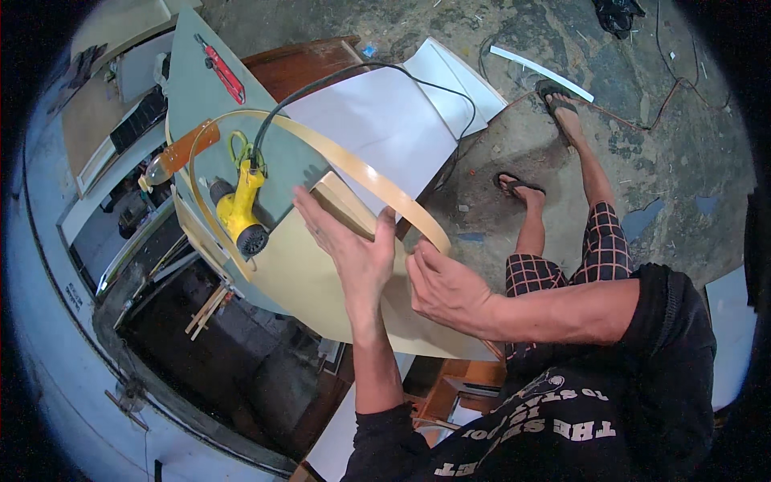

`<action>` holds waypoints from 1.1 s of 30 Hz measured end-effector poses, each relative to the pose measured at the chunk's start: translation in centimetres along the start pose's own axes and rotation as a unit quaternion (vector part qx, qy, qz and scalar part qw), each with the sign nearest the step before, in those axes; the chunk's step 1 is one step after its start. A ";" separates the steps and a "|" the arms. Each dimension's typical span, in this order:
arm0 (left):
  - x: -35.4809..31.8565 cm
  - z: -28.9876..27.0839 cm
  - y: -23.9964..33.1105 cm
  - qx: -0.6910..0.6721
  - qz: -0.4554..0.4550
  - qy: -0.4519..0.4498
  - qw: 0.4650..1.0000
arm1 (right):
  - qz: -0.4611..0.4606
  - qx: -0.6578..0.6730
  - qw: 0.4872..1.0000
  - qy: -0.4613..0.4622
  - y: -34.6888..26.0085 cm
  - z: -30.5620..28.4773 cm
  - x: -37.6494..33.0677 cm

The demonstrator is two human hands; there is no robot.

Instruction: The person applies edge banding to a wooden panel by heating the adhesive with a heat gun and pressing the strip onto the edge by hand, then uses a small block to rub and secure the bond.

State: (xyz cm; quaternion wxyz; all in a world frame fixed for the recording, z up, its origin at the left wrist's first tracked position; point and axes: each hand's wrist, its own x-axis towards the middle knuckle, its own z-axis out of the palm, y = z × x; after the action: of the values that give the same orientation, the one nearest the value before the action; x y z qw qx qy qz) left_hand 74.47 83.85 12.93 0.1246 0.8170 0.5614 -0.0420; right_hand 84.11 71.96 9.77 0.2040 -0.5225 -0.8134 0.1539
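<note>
Cream-coloured flat panel [321, 281] with a curved edge lies at frame centre on a grey-green worktop [193, 80]; it looks stiff and light, best steadied flat-palmed. Thin tan edge-banding strip [377, 178] loops above it, springy and easily kinked. Left hand [349, 245] presses open-palmed on the panel. Right hand [446, 285] pinches the strip's end at the rim. Yellow heat gun [238, 205] rests left of centre.

A long tan edge-banding strip [377, 181] bends in a wide loop, arching from ten o'clock over to the centre, standing on its edge. Below it, at six o'clock of the loop, lies a pale cream board [313, 277], flat, its corner pointing towards twelve.
</note>
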 end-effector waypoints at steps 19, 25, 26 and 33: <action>-4.6 -0.1 -0.5 -0.028 -0.098 0.057 0.993 | -0.103 -0.076 0.983 -0.133 -0.3 -2.3 1.0; -5.5 0.6 -1.8 -0.084 -0.100 0.060 0.990 | -0.175 -0.127 0.963 -0.161 1.1 -3.4 0.9; -5.6 0.5 -2.1 -0.091 -0.085 0.061 0.990 | -0.177 -0.116 0.965 -0.157 1.4 -3.5 1.0; -6.4 1.2 -2.8 -0.106 -0.073 0.048 0.991 | -0.186 -0.107 0.964 -0.156 1.1 -3.0 0.8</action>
State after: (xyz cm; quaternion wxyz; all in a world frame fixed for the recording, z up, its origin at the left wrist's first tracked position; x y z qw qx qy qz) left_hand 69.66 78.68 12.65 0.1798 0.7574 0.6259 0.0479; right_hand 86.14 73.25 12.06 0.0429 -0.3505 -0.9297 0.1048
